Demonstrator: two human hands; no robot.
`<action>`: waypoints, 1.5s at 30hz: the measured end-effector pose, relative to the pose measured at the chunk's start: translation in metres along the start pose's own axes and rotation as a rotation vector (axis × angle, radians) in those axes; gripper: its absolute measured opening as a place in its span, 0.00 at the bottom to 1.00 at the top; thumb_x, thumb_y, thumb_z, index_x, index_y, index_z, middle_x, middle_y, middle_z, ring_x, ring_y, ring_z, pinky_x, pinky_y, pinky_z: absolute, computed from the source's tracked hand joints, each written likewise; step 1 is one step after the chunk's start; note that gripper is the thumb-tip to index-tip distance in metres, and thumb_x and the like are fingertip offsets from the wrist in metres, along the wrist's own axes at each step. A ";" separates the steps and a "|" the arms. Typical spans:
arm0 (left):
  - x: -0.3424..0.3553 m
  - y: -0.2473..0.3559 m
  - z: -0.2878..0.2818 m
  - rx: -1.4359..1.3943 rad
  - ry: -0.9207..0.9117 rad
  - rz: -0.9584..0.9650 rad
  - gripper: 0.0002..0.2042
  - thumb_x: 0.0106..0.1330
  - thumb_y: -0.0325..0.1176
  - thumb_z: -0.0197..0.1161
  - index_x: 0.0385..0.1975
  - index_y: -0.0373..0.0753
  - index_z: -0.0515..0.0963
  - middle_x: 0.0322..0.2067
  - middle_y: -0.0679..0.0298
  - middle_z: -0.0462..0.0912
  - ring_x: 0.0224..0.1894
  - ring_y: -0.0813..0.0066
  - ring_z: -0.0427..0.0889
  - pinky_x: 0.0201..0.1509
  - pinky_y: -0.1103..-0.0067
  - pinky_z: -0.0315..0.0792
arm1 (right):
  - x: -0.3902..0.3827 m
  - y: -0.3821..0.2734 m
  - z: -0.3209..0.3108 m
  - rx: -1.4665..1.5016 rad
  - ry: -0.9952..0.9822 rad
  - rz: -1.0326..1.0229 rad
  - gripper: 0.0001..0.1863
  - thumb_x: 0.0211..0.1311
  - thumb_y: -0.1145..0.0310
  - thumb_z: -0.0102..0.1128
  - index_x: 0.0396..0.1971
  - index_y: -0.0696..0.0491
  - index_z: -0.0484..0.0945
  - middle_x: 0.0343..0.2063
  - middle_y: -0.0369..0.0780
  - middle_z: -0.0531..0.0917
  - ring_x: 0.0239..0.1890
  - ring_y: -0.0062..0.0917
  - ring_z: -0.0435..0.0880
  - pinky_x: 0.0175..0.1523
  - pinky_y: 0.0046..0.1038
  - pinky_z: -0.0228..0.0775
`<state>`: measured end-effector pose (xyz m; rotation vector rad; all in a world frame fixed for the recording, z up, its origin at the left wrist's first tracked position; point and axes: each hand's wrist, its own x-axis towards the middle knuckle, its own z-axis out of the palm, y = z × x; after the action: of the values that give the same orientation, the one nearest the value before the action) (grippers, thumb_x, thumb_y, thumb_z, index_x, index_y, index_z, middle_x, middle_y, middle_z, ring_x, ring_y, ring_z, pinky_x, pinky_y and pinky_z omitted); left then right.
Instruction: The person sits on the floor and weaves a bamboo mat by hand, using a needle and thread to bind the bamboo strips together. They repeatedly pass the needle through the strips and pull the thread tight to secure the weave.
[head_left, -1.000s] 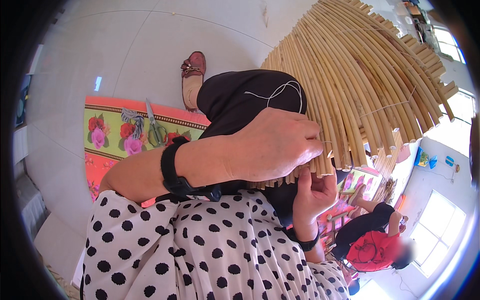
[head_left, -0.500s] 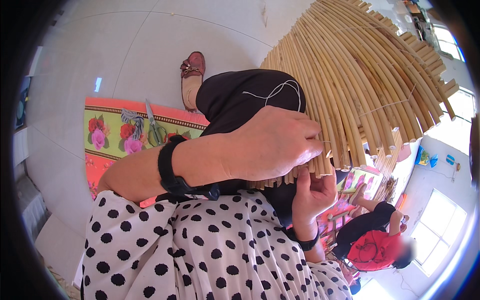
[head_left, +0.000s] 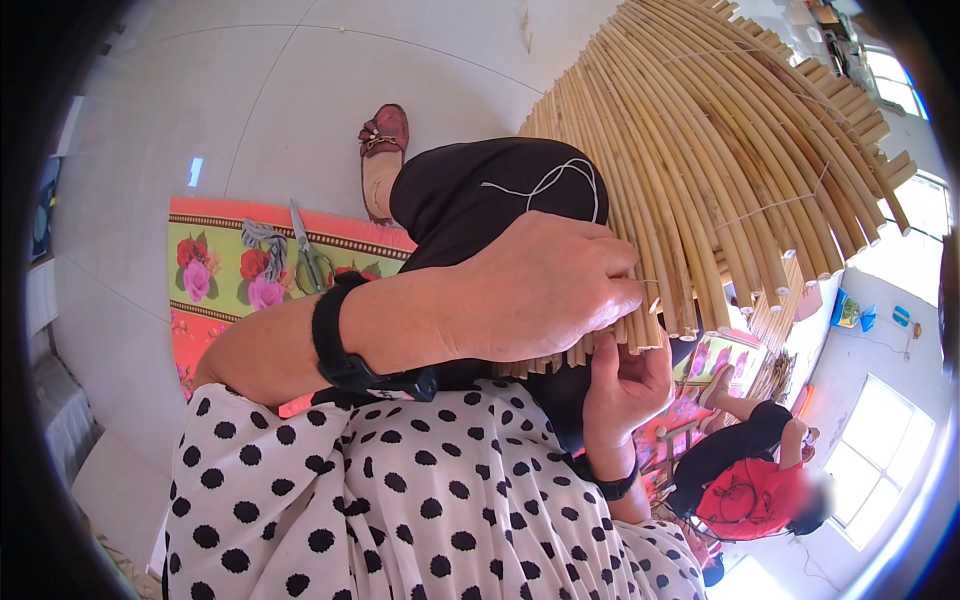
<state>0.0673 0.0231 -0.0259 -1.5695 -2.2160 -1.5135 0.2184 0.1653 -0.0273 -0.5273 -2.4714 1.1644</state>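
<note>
A mat of thin tan reed stalks (head_left: pixel 700 170), tied in rows with pale cord, lies across my right side and lap. My left hand (head_left: pixel 555 285) is closed at the mat's near edge, its fingers pinched together over the stalk ends. Thin white cord (head_left: pixel 545 185) loops over my black-clad knee (head_left: pixel 500 165) and runs toward that hand; a short stretch also shows by its fingertips. Just below, my right hand (head_left: pixel 630 385) is closed against the cut ends, thumb up and fingers curled under them. Exactly what its fingertips grip is partly hidden.
On a flowered mat (head_left: pixel 210 225) to the left lie scissors (head_left: pixel 312 262) and a grey cord bundle (head_left: pixel 265 240). Another person in red (head_left: pixel 745 500) sits at the lower right near more stalks (head_left: pixel 775 335). Pale tiled floor (head_left: pixel 270 110) stretches beyond my shoe (head_left: pixel 383 130).
Both hands keep almost the same place and grip. The view and the left arm have shifted very slightly to the left.
</note>
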 end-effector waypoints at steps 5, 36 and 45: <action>0.001 0.002 -0.002 0.031 -0.019 0.022 0.05 0.49 0.31 0.65 0.23 0.41 0.76 0.26 0.68 0.73 0.30 0.71 0.78 0.29 0.77 0.75 | 0.005 -0.004 0.009 0.061 0.126 0.014 0.16 0.50 0.73 0.73 0.37 0.63 0.80 0.29 0.38 0.80 0.26 0.17 0.80 0.28 0.20 0.74; 0.006 0.030 -0.069 0.234 -0.376 -0.295 0.07 0.56 0.22 0.66 0.34 0.34 0.81 0.26 0.56 0.80 0.26 0.57 0.80 0.29 0.71 0.73 | 0.017 -0.009 0.038 0.206 0.073 -0.387 0.29 0.42 0.64 0.78 0.45 0.60 0.79 0.41 0.44 0.84 0.33 0.34 0.86 0.37 0.29 0.81; 0.016 0.026 -0.081 0.333 -0.598 -0.244 0.04 0.58 0.28 0.65 0.30 0.37 0.82 0.19 0.58 0.77 0.20 0.59 0.79 0.25 0.70 0.72 | 0.016 -0.006 0.033 0.295 0.053 -0.363 0.30 0.42 0.64 0.79 0.47 0.61 0.79 0.41 0.44 0.83 0.34 0.33 0.86 0.37 0.29 0.81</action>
<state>0.0408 -0.0226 0.0424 -1.8597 -2.8628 -0.6822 0.1883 0.1480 -0.0401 -0.0229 -2.1751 1.3051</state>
